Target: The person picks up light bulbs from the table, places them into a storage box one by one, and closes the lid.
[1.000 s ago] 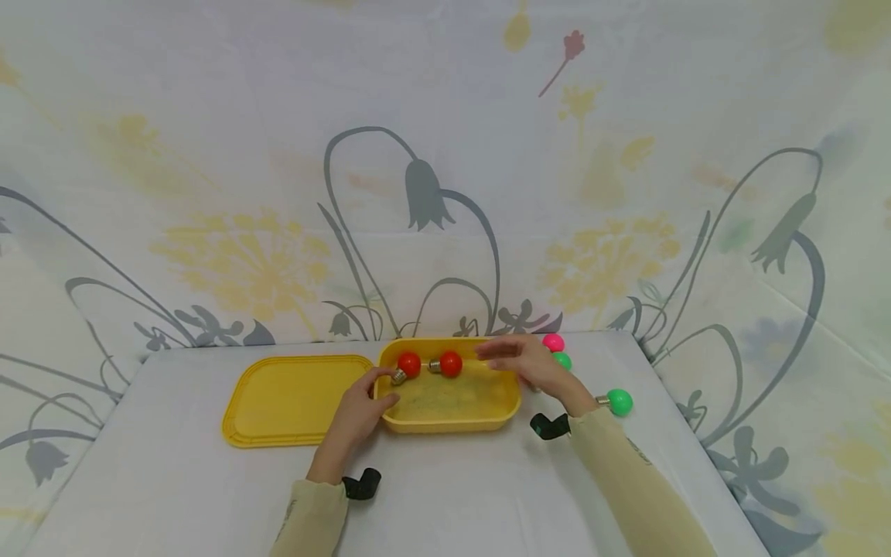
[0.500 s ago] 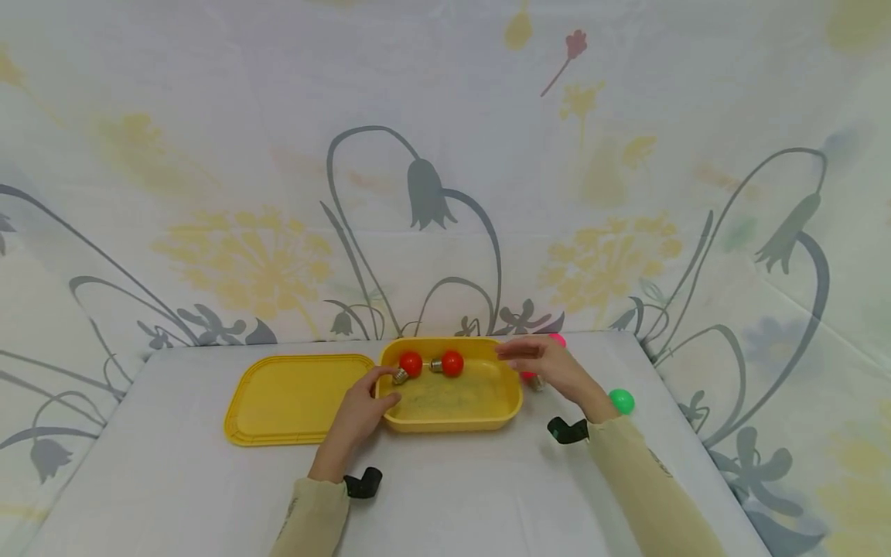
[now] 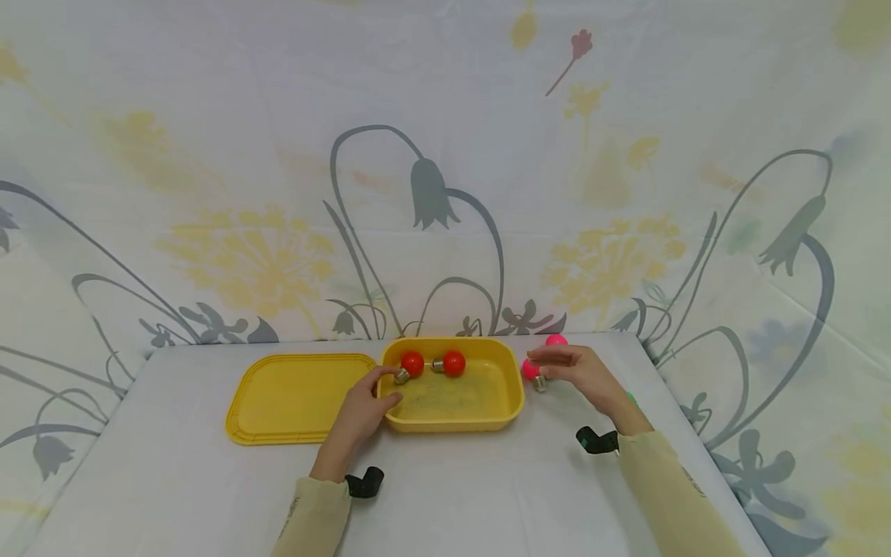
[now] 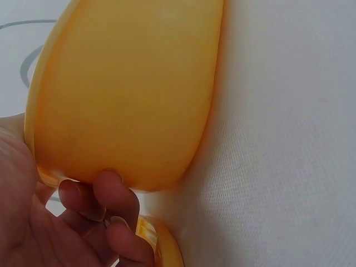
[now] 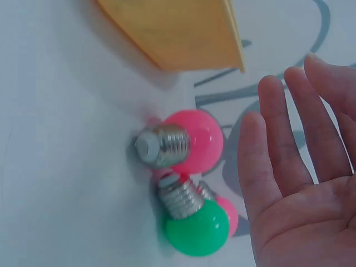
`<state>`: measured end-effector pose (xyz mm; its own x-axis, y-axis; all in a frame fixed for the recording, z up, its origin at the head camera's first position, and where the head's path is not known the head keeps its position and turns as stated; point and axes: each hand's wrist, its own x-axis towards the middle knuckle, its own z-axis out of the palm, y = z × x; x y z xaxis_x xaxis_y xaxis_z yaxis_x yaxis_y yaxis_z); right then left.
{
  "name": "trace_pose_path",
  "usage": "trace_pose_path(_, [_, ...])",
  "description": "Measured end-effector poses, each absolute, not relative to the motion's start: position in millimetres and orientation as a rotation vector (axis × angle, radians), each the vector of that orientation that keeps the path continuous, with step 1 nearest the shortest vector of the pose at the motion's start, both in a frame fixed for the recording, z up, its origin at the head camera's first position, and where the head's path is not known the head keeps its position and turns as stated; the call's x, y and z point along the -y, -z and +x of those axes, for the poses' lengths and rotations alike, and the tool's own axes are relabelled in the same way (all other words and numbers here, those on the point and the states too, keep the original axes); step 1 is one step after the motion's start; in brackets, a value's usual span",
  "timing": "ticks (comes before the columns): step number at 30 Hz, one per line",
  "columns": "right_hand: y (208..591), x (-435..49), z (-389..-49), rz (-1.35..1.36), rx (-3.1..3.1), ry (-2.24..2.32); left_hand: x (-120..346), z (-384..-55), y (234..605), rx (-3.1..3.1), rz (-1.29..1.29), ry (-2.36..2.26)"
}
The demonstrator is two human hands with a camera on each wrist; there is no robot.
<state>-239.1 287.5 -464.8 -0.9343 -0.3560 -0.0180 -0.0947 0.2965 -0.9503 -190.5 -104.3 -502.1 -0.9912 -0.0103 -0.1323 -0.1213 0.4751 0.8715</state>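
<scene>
My left hand (image 3: 362,406) grips the left rim of a yellow plastic container (image 3: 452,424); the left wrist view shows its curled fingers (image 4: 117,192) against the container's end wall. Inside the container lie two red light bulbs, one (image 3: 413,363) close to the left fingertips and one (image 3: 455,363) beside it. My right hand (image 3: 585,375) hovers right of the container, fingers extended and holding nothing. Just left of its fingertips lies a pink bulb (image 3: 530,368) with its metal screw base toward me. In the right wrist view, a green bulb (image 5: 197,228) rests near that pink bulb (image 5: 200,142).
A flat yellow lid-like tray (image 3: 299,398) lies left of the container. Another pink bulb (image 3: 556,339) is at the table's back edge. A second green bulb (image 3: 631,398) is mostly hidden behind the right wrist. A patterned cloth (image 3: 445,193) hangs behind the white table.
My right hand has moved from over the container's right rim out to the right, uncovering the near pink bulb. My left hand keeps its grip; the red bulbs stay put.
</scene>
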Motion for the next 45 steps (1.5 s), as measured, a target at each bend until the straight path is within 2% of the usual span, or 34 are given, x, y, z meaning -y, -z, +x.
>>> trace_pose_path(25, [476.6, -369.6, -217.1, -0.284, -2.516, 1.631, 103.4, -190.6, 501.6, -2.588, -0.153, -1.549])
trace_pose_path(45, [471.8, -398.9, -196.6, -0.202, -2.637, 1.613, 103.1, -190.4, 502.5, -2.583, -0.143, -1.573])
